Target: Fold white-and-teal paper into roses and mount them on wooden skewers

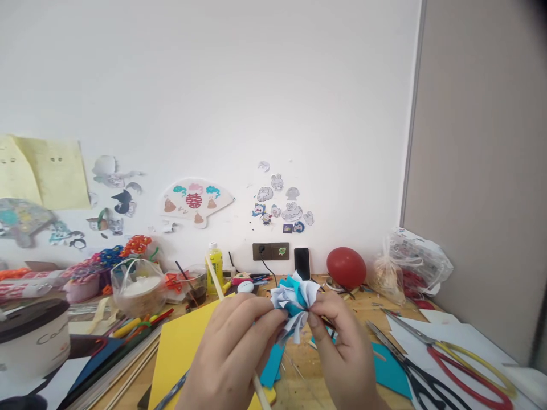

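Observation:
A ruffled paper flower in white and turquoise is held up at the centre, over the table. My left hand is closed, its fingers pressing the flower's left side. A pale wooden stick crosses that hand; it emerges above the knuckles and again below, and I cannot tell whether the hand grips it. From the right, my right hand pinches the flower's edge between thumb and forefinger. Something thin and dark shows behind its fingers, too hidden to name. Turquoise paper lies beneath the hands.
Black-handled scissors and red-and-yellow-handled scissors lie at right. Yellow card, wooden sticks and a lidded cup occupy the left. At the back stand a yellow bottle, a phone and a red balloon.

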### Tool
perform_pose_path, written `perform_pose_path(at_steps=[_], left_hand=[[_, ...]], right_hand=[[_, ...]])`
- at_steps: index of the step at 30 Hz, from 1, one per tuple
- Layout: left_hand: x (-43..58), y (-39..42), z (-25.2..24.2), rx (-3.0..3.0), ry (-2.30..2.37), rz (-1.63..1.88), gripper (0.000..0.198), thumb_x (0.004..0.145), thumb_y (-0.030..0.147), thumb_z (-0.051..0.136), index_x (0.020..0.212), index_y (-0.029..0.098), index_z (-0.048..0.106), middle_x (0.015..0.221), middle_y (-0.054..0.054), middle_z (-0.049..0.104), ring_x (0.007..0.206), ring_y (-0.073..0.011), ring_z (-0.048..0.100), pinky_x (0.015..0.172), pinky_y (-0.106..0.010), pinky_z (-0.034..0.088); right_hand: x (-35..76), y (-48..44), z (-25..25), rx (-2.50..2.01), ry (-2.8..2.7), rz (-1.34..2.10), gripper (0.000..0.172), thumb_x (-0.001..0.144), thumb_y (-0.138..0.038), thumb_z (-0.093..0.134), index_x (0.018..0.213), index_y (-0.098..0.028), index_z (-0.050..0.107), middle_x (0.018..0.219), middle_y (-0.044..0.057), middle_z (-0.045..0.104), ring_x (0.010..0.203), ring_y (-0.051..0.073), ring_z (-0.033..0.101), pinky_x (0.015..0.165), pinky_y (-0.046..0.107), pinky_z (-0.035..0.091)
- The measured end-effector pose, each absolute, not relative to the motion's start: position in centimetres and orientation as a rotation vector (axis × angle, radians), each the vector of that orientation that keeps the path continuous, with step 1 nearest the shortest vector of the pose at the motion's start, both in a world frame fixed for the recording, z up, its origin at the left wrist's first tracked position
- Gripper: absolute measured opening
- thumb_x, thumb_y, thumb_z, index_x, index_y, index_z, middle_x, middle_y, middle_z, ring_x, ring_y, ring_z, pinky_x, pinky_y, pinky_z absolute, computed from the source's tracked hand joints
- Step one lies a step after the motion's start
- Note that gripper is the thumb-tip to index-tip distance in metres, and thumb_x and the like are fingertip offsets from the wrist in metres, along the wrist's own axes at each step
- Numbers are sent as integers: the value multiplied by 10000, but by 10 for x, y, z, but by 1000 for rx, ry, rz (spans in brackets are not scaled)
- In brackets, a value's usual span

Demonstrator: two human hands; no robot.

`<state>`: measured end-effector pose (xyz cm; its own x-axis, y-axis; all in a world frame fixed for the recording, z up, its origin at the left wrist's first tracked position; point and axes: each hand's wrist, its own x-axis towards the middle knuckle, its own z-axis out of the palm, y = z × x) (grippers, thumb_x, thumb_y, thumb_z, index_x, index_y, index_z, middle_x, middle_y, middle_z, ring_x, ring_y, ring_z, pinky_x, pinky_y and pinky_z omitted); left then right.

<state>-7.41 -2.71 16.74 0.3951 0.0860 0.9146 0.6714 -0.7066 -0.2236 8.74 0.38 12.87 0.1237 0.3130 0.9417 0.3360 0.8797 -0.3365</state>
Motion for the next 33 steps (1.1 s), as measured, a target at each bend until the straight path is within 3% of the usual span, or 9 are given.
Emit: perform_pose_path(at_steps=[7,21,26,33], left_hand=[[-77,-28,164,-2012,-580,-1185,184,857,40,500,959,123,629,894,-82,675,854,-192,574,742,-322,455],[-74,-37,167,-2055,-557,-1228,136,877,114,506,893,89,639,757,-67,635,747,-173,510,669,-307,418],[-71,-40,174,-2041,-538,-1203,236,941,184,416,932,120,643,844,-73,674,857,-179,552,742,-305,432],[-64,-43,158,-2075,-611,-1318,176,894,128,510,1022,96,627,801,-76,665,742,-161,584,632,-298,478]], right_hand=[[89,1,134,-523,-1478,-59,117,849,-120,501,801,-216,546,763,5,614,683,124,595,585,216,472],[92,-5,133,-528,-1495,-214,153,817,-77,497,849,-219,545,784,19,630,721,144,607,635,256,482],[94,-4,123,-585,-1477,-162,162,827,-78,505,882,-224,546,880,27,634,826,150,609,734,278,477],[94,-3,118,-610,-1401,-116,172,838,-91,514,911,-239,563,930,32,627,859,151,607,715,263,494]])
